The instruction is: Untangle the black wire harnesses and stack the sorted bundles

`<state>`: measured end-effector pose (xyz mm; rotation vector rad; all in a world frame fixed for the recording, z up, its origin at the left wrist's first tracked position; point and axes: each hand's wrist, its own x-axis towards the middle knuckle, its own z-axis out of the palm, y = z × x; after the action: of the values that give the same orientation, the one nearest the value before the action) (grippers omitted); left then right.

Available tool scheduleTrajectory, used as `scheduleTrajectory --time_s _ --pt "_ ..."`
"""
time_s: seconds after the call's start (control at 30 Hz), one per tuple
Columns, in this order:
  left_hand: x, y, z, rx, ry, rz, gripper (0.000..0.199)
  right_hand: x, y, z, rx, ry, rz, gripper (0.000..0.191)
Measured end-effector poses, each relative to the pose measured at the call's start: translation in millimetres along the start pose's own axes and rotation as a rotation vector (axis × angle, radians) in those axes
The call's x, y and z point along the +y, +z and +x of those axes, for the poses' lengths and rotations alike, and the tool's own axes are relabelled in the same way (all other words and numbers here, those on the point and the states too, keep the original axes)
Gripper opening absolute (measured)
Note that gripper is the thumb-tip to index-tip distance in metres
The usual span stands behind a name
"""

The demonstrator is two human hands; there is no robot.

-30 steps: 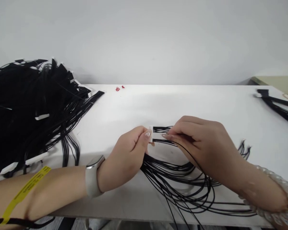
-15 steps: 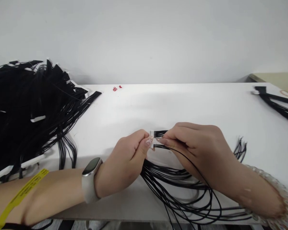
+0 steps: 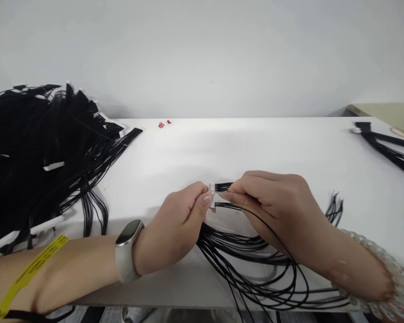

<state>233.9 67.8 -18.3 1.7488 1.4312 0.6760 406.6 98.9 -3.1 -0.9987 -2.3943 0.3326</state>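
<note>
Between thumb and fingers my left hand pinches a small white connector housing. Black wires run out of the housing's upper part to the right, and a couple more leave its lower end. Just right of it, my right hand is closed in a pinch, with thumb tip close to the housing and fingers at the wires; a thin wire seems to be held there, its tip too small to make out. A loose bundle of black wires hangs below both hands and loops to the right.
A large heap of black cable harnesses with white connectors covers the table's left side. Small red pieces lie near the back edge. Another black harness rests at the far right. Stripped wire ends show beyond my right wrist.
My right hand has shifted very slightly left, toward the connector housing. My left hand keeps its hold on the housing.
</note>
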Motion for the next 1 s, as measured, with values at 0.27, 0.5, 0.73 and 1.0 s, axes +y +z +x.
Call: scheduleTrajectory --time_s 0.27,0.5,0.73,1.0 --pt "0.8 -0.5 0.2 0.000 0.001 0.003 0.033 3.3 3.2 -1.6 0.031 -0.022 0.003 0.020" --pt "-0.4 -0.4 -0.5 -0.004 0.028 0.062 0.033 5.4 0.8 -1.8 -0.038 -0.035 0.006 0.021" --pt "-1.8 -0.2 -3.3 -0.029 0.080 0.102 0.030 0.2 -1.5 -2.3 -0.071 0.031 0.107 0.026" --pt "-2.1 -2.1 -3.7 -0.048 0.122 0.172 0.031 -4.4 -1.3 -0.7 -0.074 0.093 0.251 0.022"
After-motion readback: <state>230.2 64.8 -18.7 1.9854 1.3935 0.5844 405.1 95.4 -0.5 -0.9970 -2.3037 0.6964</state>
